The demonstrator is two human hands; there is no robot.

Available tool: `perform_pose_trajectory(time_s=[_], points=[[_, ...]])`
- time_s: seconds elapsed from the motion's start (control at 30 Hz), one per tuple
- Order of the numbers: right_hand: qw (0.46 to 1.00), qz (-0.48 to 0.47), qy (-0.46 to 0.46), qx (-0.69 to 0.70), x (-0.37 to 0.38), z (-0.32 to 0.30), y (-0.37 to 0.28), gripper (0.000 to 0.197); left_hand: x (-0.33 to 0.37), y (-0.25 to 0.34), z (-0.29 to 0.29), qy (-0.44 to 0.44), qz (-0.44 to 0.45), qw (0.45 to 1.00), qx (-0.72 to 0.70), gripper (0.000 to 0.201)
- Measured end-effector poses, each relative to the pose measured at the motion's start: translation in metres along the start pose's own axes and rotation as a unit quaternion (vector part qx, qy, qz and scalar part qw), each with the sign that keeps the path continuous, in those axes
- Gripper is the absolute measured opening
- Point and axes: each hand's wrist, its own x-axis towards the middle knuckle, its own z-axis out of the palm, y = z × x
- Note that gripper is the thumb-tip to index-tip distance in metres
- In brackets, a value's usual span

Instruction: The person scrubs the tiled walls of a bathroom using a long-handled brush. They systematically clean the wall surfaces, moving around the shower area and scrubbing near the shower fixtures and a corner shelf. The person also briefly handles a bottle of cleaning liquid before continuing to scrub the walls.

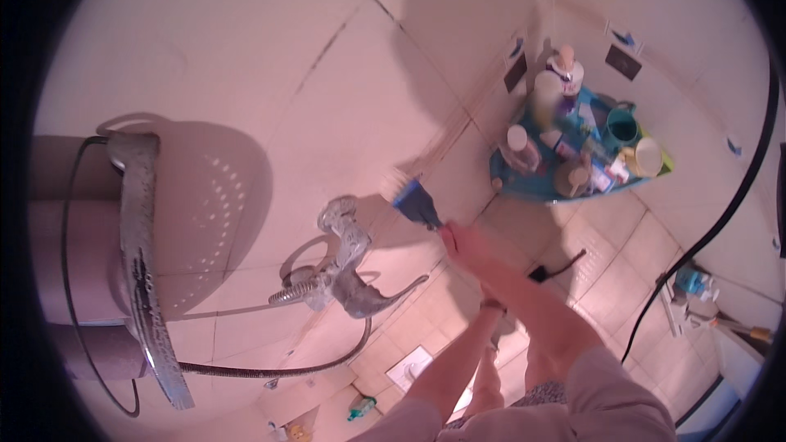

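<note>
A brush [416, 203] with a blue head and pale bristles is in my right hand [465, 245], whose fingers are closed round its handle. Its bristles lie at the pale tiled wall, just above and right of a worn metal mixer tap [350, 274]; they are slightly blurred. My left forearm [458, 360] rises from the lower edge, with a dark band at the wrist. Behind the right forearm, my left hand is mostly hidden, so what its fingers do does not show.
A blue corner shelf [532, 192] holds several bottles and cups at the upper right. At the left a pale rounded fixture has a worn metal edge [143, 278]; a flexible hose [303, 372] runs below the tap. A black cable [741, 188] curves down the right side.
</note>
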Motion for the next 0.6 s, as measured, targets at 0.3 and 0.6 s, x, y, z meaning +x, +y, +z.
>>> perform_pose_trajectory(time_s=[0.3,0.6], points=[[0.993,-0.103,-0.064,-0.003,0.048,-0.042,-0.083,0.022,0.049,0.055,0.066,-0.140,0.008,0.987,-0.076,0.020],[0.991,-0.029,-0.098,-0.087,0.024,-0.046,-0.065,0.026,0.037,-0.006,0.053,-0.182,0.062,0.977,-0.095,0.017]])
